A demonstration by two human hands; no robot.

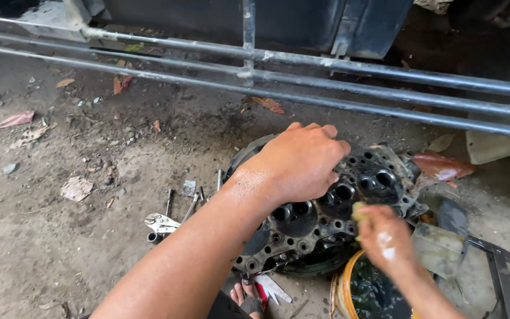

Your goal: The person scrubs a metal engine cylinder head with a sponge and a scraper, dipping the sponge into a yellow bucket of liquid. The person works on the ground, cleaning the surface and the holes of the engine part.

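On dirt ground, the left hand (299,162) grips the cylinder head (326,218) while the right hand (385,239) pinches a yellowish pad (358,210) against it.

The cylinder head (326,218) was a dark, oily metal casting pierced with round ports and small bolt holes. It lay tilted on the dirt ground, right of centre, its long side running from near left to far right. A small yellowish pad (359,210) was pressed against its near right face, just beside a port.
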